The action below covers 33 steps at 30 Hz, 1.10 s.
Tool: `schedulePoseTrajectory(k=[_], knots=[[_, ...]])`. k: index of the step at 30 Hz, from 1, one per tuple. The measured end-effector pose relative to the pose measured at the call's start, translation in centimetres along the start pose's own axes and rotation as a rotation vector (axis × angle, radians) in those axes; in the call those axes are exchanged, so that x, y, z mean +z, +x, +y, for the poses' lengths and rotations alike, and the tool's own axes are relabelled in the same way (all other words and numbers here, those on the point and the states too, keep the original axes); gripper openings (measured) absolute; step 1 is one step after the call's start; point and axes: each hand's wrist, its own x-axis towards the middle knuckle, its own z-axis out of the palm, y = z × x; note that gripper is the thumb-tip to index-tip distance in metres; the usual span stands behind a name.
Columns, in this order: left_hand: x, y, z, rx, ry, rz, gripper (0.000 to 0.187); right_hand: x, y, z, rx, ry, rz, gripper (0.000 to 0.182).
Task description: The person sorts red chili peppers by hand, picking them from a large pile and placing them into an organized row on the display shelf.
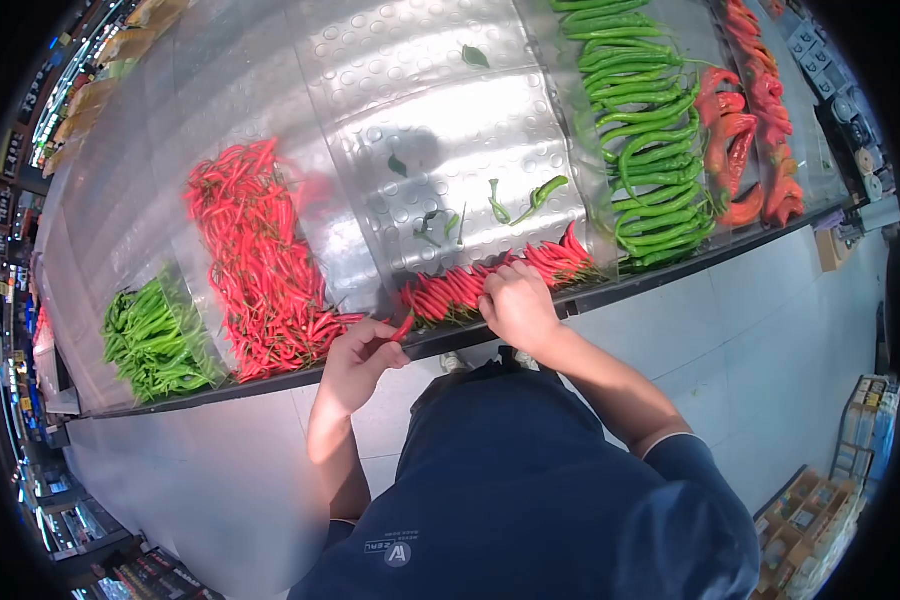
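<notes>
Along the front edge of the metal display runs a neat row of red chili peppers, lying side by side. My left hand is at the left end of this row, with a single red chili pepper pinched between thumb and fingers. Over the middle of the row, my right hand is closed with its fingertips down among the chilies. What those fingertips grip, if anything, is hidden. Left of my left hand lies a loose heap of small red chilies.
Small green chilies lie at the far left. Long green peppers are stacked to the right, beside large red peppers. Clear dividers separate the sections. A curved green pepper and leaf scraps lie on the dimpled metal tray.
</notes>
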Motion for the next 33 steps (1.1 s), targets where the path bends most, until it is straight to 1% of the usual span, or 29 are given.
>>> schedulePoseTrajectory(k=[1,2,3,4,5,6,7,8,9,10,11,13,14,15,16,17,18,19,20,21,23,24,25,27,28,30,31,33], knots=[[0.2,0.1,-0.1,0.116,0.105,0.007,0.011,0.0,-0.2,0.0,-0.001,-0.001,0.000,0.017],[0.4,0.2,-0.2,0.232,0.211,0.016,0.012,0.0,-0.4,0.0,-0.004,0.019,0.047,0.016],[0.7,0.3,0.2,0.231,0.210,0.019,0.012,-0.1,-0.5,-0.1,-0.008,0.039,0.094,0.016],[1.0,0.3,0.9,0.296,0.417,0.036,0.014,-0.3,-0.6,-0.1,-0.010,0.041,0.092,0.016],[1.3,0.1,1.5,0.357,0.626,0.051,0.016,-0.6,-0.8,0.0,-0.040,0.138,0.103,0.014],[1.8,0.0,1.8,0.356,0.626,0.052,0.016,-1.2,-0.8,-0.3,-0.070,0.234,0.117,0.016],[2.4,0.0,2.1,0.297,0.634,0.039,0.017,-1.7,-0.9,-0.7,-0.072,0.235,0.118,0.016],[3.0,0.0,2.2,0.238,0.640,0.026,0.018,-2.3,-1.0,-1.4,-0.190,0.447,0.153,0.023],[3.5,0.2,2.1,0.238,0.641,0.029,0.018,-3.2,-1.1,-2.2,-0.309,0.660,0.187,0.031],[3.9,0.4,1.8,0.310,0.645,0.014,0.016,-3.9,-1.2,-2.9,-0.399,0.644,0.149,0.044],[4.3,0.5,1.6,0.381,0.649,-0.002,0.014,-4.1,-1.2,-3.4,-0.454,0.623,0.108,0.039],[4.8,0.6,1.5,0.408,0.663,-0.019,0.016,-2.9,-1.7,-3.6,-0.408,0.576,0.093,0.038],[5.0,0.5,1.4,0.330,0.552,0.035,0.017,-2.4,-1.8,-3.4,-0.408,0.576,0.093,0.038],[5.1,0.4,1.3,0.253,0.440,0.089,0.019,-2.3,-1.5,-3.2,-0.335,0.600,0.133,0.032],[4.8,0.4,1.1,0.252,0.441,0.090,0.019,-2.1,-1.3,-3.1,-0.262,0.623,0.172,0.027],[4.1,0.5,0.5,0.293,0.413,0.187,0.023,-2.0,-1.0,-2.9,-0.263,0.623,0.172,0.027],[3.4,0.6,0.0,0.334,0.384,0.285,0.026,-1.9,-0.7,-2.7,-0.103,0.585,0.136,0.022],[2.3,0.6,-0.4,0.334,0.384,0.286,0.026,-2.0,-0.3,-2.5,0.057,0.544,0.099,0.019],[0.9,0.6,-0.8,0.346,0.464,0.359,0.022,-2.2,0.2,-2.2,0.081,0.455,0.058,0.018],[-0.4,0.5,-0.9,0.359,0.545,0.433,0.018,-1.9,0.5,-2.0,0.078,0.455,0.058,0.018],[-2.3,-0.1,-0.8,0.269,0.602,0.589,0.017,-0.5,1.1,-1.9,0.025,0.358,0.129,0.018],[-3.3,-0.2,-1.0,0.289,0.636,0.666,0.016,0.0,1.5,-2.1,-0.036,0.329,0.192,0.018],[-4.4,-0.5,-1.2,0.221,0.697,0.719,0.017,0.3,1.7,-2.3,-0.040,0.333,0.191,0.018],[-6.0,-1.1,-1.4,0.176,0.717,0.787,0.017,0.8,2.2,-3.0,0.005,0.290,0.118,0.018],[-6.6,-1.4,-1.6,0.174,0.719,0.793,0.017,1.0,2.4,-3.3,0.000,0.294,0.116,0.018],[-7.7,-2.0,-2.1,0.111,0.624,0.845,0.016,1.4,2.9,-3.8,0.003,0.276,0.041,0.019],[-8.2,-2.1,-2.6,0.108,0.628,0.857,0.016,1.5,3.2,-4.0,-0.007,0.283,0.040,0.019],[-9.4,-2.4,-3.4,0.126,0.668,0.886,0.015,1.7,3.7,-4.3,-0.015,0.188,-0.031,0.020]])
